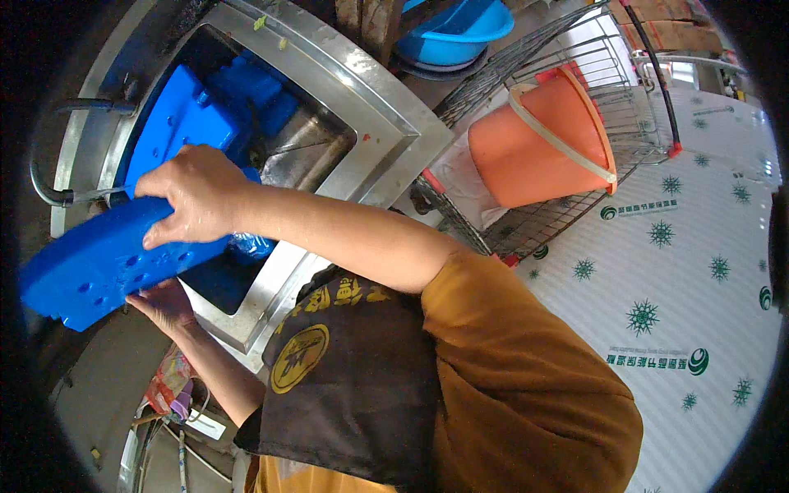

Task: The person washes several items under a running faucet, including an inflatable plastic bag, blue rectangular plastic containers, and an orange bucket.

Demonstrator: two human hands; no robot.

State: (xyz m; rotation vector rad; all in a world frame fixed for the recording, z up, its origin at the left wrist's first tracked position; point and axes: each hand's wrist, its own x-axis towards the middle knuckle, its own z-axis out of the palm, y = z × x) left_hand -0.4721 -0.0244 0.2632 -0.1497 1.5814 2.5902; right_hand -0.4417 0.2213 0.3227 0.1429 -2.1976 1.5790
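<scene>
Both my hands hold a blue plastic panel (105, 259) with small holes, tilted over the left side of a stainless steel sink (394, 142). My right hand (197, 194) grips its upper edge, thumb on the near face; the skin looks wet. My left hand (163, 305) is at its lower edge, with the fingers partly hidden. A metal tap (52, 194) runs a thin stream of water close to the panel. Inside the basin lie another blue plastic piece (179, 123) with holes and more blue pieces (253, 92) in shadow.
A wire shopping cart (542, 237) right of the sink carries an orange bucket (536, 145). Blue basins (456, 37) are stacked behind. White insulation boards (666, 277) with green snowflake prints stand at right. Bags (169, 385) and thin pipes (182, 456) are at lower left.
</scene>
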